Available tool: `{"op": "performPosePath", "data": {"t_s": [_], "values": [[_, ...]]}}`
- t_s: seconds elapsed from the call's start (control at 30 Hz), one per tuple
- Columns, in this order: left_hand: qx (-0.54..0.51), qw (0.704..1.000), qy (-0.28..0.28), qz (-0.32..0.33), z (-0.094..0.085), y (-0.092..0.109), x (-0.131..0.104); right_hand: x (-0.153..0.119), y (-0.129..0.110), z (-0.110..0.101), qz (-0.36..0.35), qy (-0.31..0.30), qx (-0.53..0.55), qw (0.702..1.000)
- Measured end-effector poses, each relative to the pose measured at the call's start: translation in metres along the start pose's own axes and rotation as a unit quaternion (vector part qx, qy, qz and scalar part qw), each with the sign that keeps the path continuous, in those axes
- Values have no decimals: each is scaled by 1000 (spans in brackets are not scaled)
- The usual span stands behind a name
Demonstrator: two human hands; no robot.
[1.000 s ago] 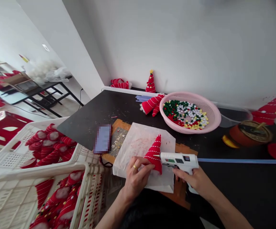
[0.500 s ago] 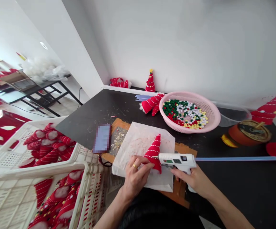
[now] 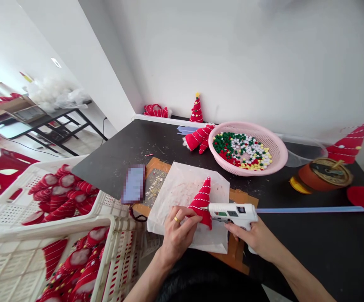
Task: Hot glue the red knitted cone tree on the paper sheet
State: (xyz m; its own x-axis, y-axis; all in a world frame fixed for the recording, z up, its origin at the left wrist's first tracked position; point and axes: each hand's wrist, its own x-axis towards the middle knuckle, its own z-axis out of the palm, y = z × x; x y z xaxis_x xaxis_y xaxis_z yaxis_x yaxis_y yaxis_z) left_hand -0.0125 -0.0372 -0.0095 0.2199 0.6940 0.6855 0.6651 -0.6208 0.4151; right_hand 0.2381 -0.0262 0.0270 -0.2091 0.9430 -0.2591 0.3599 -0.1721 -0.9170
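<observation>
My left hand (image 3: 180, 228), with a ring on one finger, grips a red fabric cone (image 3: 202, 199) with white twisted stripes near its base. The cone lies over a sheet of white paper (image 3: 182, 184), its tip pointing away from me. In my right hand (image 3: 259, 239) is a white hot glue gun (image 3: 234, 214), whose nozzle meets or nearly meets the cone beside my left fingers. A long pale glue stick (image 3: 307, 209) sticks out of the gun's back end to the right. The cone's lower left part is hidden by my left hand.
A pink basket (image 3: 281, 165) of coloured pompoms stands behind the paper, with red cones (image 3: 197, 137) beside it. A lidded jar (image 3: 323, 176) is at right. A phone (image 3: 133, 184) lies left. White crates (image 3: 111, 226) of red cones stand at lower left.
The view has shifted slightly. Both hands, the cone and the glue gun keep nearly the same position relative to each other.
</observation>
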Motion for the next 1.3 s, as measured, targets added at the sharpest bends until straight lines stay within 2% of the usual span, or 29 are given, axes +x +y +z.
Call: {"op": "performPosePath", "data": {"t_s": [0.2, 0.43, 0.7, 0.83, 1.1, 1.3], "values": [[-4, 1000, 1, -2, 0, 0, -1, -1, 0, -1, -6, -3, 2, 1000], [7, 1000, 1, -3, -1, 1, 2, -3, -5, -2, 18, 11, 33, 999], [5, 1000, -3, -3, -1, 1, 1, -1, -1, -5, 18, -4, 3, 1000], [-2, 1000, 1, 2, -1, 0, 2, -2, -3, -10, 15, 9, 8, 1000], [-4, 1000, -8, -3, -1, 0, 0, -1, -4, -21, 34, -41, 132, 990], [-9, 1000, -6, 4, 0, 2, 0, 14, -5, -13, 31, -10, 95, 995]]}}
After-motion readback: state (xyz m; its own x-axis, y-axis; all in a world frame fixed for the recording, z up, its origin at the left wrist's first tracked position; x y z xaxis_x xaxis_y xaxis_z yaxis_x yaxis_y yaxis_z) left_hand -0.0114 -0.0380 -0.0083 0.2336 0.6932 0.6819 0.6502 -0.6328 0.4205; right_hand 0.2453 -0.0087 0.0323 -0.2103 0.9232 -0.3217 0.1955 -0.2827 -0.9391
